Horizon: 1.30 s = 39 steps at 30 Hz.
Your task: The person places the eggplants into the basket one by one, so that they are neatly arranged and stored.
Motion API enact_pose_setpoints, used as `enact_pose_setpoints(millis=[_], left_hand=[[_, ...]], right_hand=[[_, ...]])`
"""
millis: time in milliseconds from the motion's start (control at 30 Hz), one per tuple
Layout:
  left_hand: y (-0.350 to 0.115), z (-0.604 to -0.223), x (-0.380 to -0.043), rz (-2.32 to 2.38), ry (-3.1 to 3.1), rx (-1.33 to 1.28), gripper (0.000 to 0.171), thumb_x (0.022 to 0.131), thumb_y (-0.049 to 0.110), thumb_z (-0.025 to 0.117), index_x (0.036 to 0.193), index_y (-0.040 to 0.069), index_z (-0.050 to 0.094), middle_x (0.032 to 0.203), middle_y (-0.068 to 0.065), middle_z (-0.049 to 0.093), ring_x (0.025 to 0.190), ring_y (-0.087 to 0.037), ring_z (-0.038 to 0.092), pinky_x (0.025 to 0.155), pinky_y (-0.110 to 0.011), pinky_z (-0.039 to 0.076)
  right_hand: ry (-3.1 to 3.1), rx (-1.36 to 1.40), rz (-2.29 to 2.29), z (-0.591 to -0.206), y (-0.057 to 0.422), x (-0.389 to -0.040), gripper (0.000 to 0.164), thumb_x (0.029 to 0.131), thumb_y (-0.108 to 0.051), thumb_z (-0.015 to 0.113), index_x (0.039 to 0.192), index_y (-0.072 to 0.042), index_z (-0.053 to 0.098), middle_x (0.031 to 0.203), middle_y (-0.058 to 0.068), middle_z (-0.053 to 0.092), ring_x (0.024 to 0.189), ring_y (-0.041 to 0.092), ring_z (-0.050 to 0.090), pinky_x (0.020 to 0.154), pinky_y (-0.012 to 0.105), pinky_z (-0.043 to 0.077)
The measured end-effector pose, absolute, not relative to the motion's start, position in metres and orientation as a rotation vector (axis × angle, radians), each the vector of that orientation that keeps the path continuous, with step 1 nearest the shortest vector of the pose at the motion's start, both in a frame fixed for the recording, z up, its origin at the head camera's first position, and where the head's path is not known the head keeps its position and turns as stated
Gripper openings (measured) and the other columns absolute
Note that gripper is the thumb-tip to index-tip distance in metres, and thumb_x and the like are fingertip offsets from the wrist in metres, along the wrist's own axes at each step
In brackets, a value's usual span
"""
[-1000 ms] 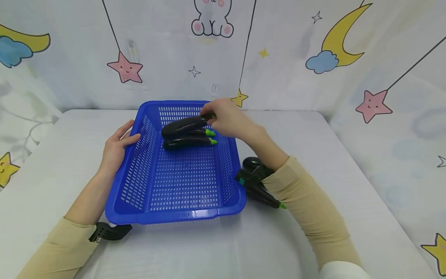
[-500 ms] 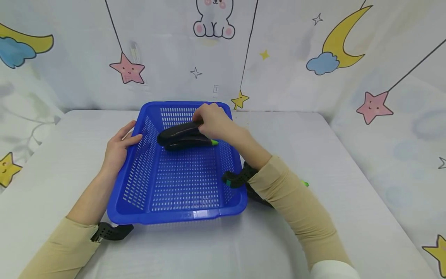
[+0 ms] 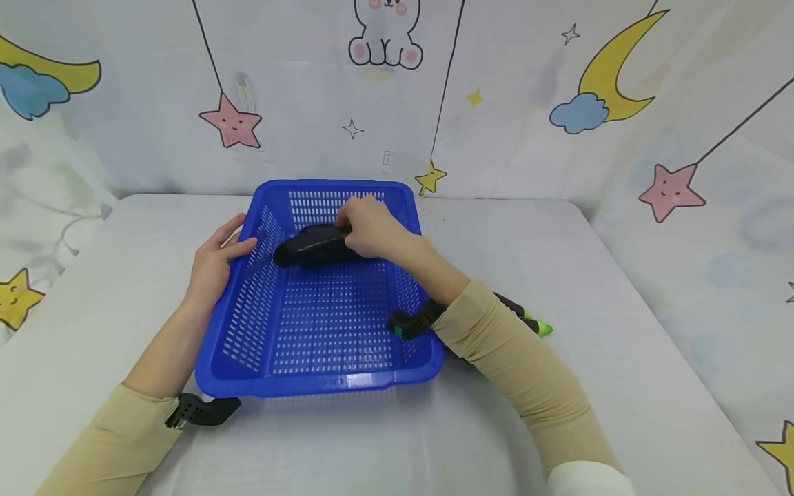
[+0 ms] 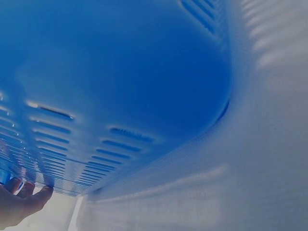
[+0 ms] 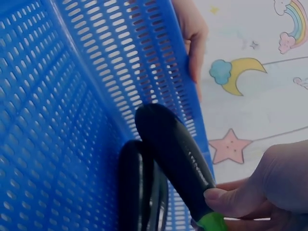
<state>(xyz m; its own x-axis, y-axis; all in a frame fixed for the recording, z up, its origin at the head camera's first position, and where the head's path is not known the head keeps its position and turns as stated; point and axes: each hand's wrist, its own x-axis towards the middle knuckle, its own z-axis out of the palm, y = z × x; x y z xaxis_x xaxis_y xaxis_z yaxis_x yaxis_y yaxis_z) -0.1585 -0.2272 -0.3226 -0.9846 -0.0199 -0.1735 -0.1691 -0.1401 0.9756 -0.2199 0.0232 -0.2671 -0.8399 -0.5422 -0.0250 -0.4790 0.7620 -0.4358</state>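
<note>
My right hand pinches a dark eggplant near its green stem end, inside a blue plastic basket. In the right wrist view, this eggplant slants above other eggplants that lie in the basket; from the head they are mostly hidden behind it. My left hand grips the basket's left rim, thumb over the edge and fingers along the outside. The left wrist view shows the slotted basket wall from outside, with fingertips touching it at the lower left.
More eggplants lie on the white table to the right of the basket, partly covered by my right forearm; green stem ends show. A printed cloth wall rises behind the table.
My right hand has carried the eggplant left and toward the near side of the basket, over the ones lying there. My left hand has kept its place on the rim.
</note>
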Motion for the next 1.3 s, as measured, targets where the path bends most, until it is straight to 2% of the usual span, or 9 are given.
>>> enact_pose_setpoints(millis=[133, 200, 433, 667, 833, 933, 1067, 1200, 1300], left_hand=[[-0.227, -0.323, -0.158, 2.290, 1.989, -0.222, 0.069, 0.101, 0.027, 0.061, 0.160, 0.027, 0.026, 0.167, -0.006, 0.020, 0.149, -0.030, 0.029, 0.083, -0.013, 0.053], [-0.227, -0.323, -0.159, 2.300, 1.979, -0.218, 0.069, 0.100, 0.026, 0.061, 0.160, 0.026, 0.026, 0.167, -0.006, 0.021, 0.147, -0.026, 0.035, 0.083, -0.013, 0.052], [-0.228, -0.323, -0.160, 2.306, 1.972, -0.210, 0.069, 0.100, 0.026, 0.062, 0.160, 0.025, 0.026, 0.166, -0.007, 0.021, 0.143, -0.021, 0.040, 0.084, -0.013, 0.052], [-0.229, -0.324, -0.160, 2.307, 1.971, -0.201, 0.070, 0.100, 0.025, 0.061, 0.160, 0.024, 0.025, 0.167, -0.007, 0.021, 0.131, -0.014, 0.050, 0.084, -0.013, 0.053], [-0.229, -0.323, -0.159, 2.327, 1.955, -0.203, 0.070, 0.100, 0.024, 0.062, 0.160, 0.024, 0.026, 0.166, -0.007, 0.022, 0.124, -0.010, 0.054, 0.084, -0.013, 0.053], [-0.228, -0.322, -0.158, 2.329, 1.955, -0.204, 0.070, 0.099, 0.025, 0.063, 0.159, 0.024, 0.027, 0.166, -0.007, 0.022, 0.125, -0.011, 0.054, 0.084, -0.014, 0.053], [-0.228, -0.322, -0.158, 2.319, 1.959, -0.210, 0.070, 0.099, 0.026, 0.063, 0.159, 0.025, 0.027, 0.166, -0.007, 0.022, 0.138, -0.017, 0.046, 0.084, -0.013, 0.052], [-0.228, -0.323, -0.158, 2.312, 1.962, -0.220, 0.070, 0.100, 0.027, 0.062, 0.159, 0.026, 0.026, 0.167, -0.006, 0.021, 0.147, -0.024, 0.036, 0.084, -0.013, 0.052], [-0.228, -0.323, -0.158, 2.312, 1.960, -0.225, 0.070, 0.100, 0.027, 0.062, 0.159, 0.027, 0.026, 0.167, -0.006, 0.021, 0.146, -0.024, 0.037, 0.083, -0.013, 0.053]], right_hand=[[2.801, -0.848, -0.597, -0.272, 0.020, -0.221, 0.023, 0.092, 0.001, 0.059, 0.109, -0.003, 0.074, 0.107, 0.009, 0.072, 0.096, 0.021, 0.061, 0.095, 0.035, 0.050], [2.801, -0.855, -0.589, -0.274, 0.019, -0.221, 0.024, 0.092, 0.002, 0.059, 0.110, -0.003, 0.074, 0.109, 0.009, 0.072, 0.097, 0.021, 0.061, 0.096, 0.035, 0.050], [2.777, -0.827, -0.588, -0.278, 0.018, -0.220, 0.024, 0.092, 0.002, 0.059, 0.112, -0.002, 0.072, 0.110, 0.010, 0.071, 0.098, 0.021, 0.061, 0.097, 0.037, 0.050], [2.760, -0.814, -0.522, -0.283, 0.019, -0.221, 0.024, 0.092, -0.002, 0.062, 0.115, -0.003, 0.071, 0.113, 0.011, 0.071, 0.099, 0.022, 0.061, 0.096, 0.037, 0.050], [2.731, -0.819, -0.539, -0.288, 0.021, -0.222, 0.022, 0.092, -0.002, 0.063, 0.112, -0.004, 0.073, 0.107, 0.010, 0.071, 0.093, 0.022, 0.061, 0.088, 0.035, 0.053], [2.714, -0.821, -0.537, -0.290, 0.023, -0.222, 0.020, 0.091, -0.002, 0.064, 0.108, -0.004, 0.074, 0.101, 0.009, 0.071, 0.088, 0.021, 0.060, 0.083, 0.033, 0.052], [2.689, -0.807, -0.513, -0.294, 0.023, -0.223, 0.022, 0.088, -0.001, 0.065, 0.109, -0.003, 0.073, 0.100, 0.009, 0.071, 0.087, 0.021, 0.059, 0.080, 0.033, 0.052], [2.668, -0.784, -0.507, -0.297, 0.024, -0.224, 0.025, 0.087, 0.000, 0.067, 0.112, -0.002, 0.072, 0.104, 0.009, 0.071, 0.091, 0.021, 0.061, 0.082, 0.033, 0.053], [2.664, -0.768, -0.513, -0.300, 0.025, -0.225, 0.026, 0.087, -0.002, 0.070, 0.113, -0.003, 0.071, 0.106, 0.009, 0.071, 0.094, 0.021, 0.062, 0.085, 0.034, 0.054]])
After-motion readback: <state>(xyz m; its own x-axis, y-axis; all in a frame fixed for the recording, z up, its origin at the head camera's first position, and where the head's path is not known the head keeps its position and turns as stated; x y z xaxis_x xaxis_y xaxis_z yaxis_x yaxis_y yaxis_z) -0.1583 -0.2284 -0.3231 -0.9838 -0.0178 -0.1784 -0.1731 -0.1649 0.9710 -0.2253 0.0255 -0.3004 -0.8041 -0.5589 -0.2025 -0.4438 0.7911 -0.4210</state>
